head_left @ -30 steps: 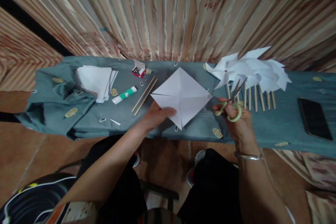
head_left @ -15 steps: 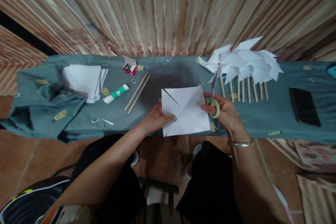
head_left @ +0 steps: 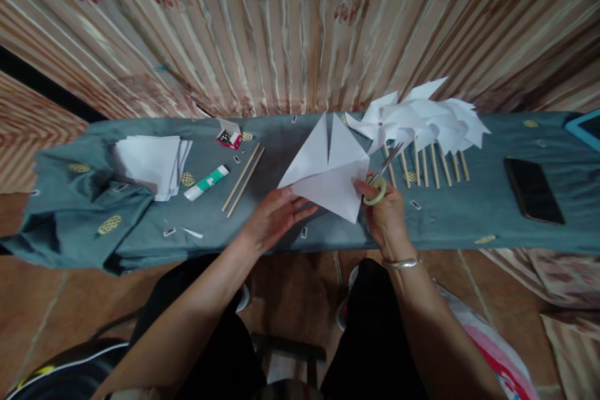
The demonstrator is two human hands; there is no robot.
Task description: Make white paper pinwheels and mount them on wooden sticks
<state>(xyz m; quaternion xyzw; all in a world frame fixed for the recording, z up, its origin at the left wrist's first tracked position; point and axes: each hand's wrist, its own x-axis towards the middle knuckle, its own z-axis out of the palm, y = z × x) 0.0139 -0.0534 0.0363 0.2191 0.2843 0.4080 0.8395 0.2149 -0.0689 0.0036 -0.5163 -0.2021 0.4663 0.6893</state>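
A square sheet of white paper (head_left: 335,184), slit in from its corners, is tilted above the table between my hands. My right hand (head_left: 385,206) grips its right edge with the thumb and also keeps hold of scissors (head_left: 376,190) with pale green handles, their blades pointing up and right. At the paper's lower left corner, my left hand (head_left: 276,215) touches the edge with its thumb, the fingers stretched out and apart below it. White paper pinwheels (head_left: 426,115) on wooden sticks lie overlapping beyond my right hand.
On the blue-green tablecloth (head_left: 262,237) lie a paper stack (head_left: 147,162), a glue stick (head_left: 206,182), two loose wooden sticks (head_left: 244,181) and a small open red box (head_left: 229,136) of metal pieces. A phone (head_left: 534,190) lies at right. A curtain (head_left: 300,31) hangs behind.
The paper has been turned, so a slit now points away from me. My left hand has loosened from its pinch and moved to the corner; the scissors tilt further right.
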